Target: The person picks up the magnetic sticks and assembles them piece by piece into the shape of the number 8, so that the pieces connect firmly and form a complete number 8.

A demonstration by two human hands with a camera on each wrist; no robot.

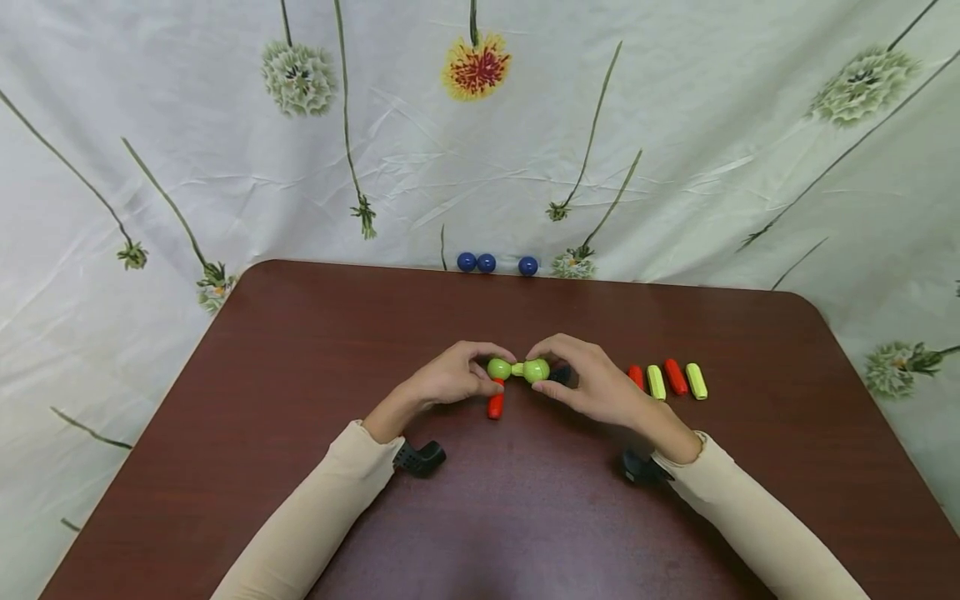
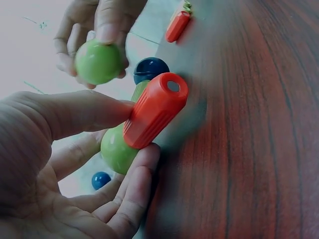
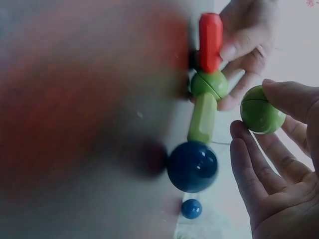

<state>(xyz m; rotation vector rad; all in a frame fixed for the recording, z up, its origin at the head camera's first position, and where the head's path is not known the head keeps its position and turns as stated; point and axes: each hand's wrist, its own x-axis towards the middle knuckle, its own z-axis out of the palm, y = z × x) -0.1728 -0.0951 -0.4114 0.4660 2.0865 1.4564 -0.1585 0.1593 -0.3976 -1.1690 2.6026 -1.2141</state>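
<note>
My left hand (image 1: 459,372) holds a red toy rod (image 2: 152,112) and the green ball (image 2: 115,149) joined to it, the thumb pressing on the rod and fingers around the ball. A grey round spot shows in the rod's free end. From that ball a yellow-green rod (image 3: 202,119) runs to a dark blue ball (image 3: 192,167), making one chain. Between thumb and fingertips, my right hand (image 1: 600,379) pinches a second green ball (image 3: 261,110). In the right wrist view this ball is apart from the chain. The right fingers partly cover the blue ball in the head view.
Several red and yellow-green rods (image 1: 676,377) lie in a row on the brown table (image 1: 300,333), right of my right hand. Three blue balls (image 1: 486,263) sit along the table's far edge. Behind hangs a pale cloth (image 1: 420,167) with printed flowers.
</note>
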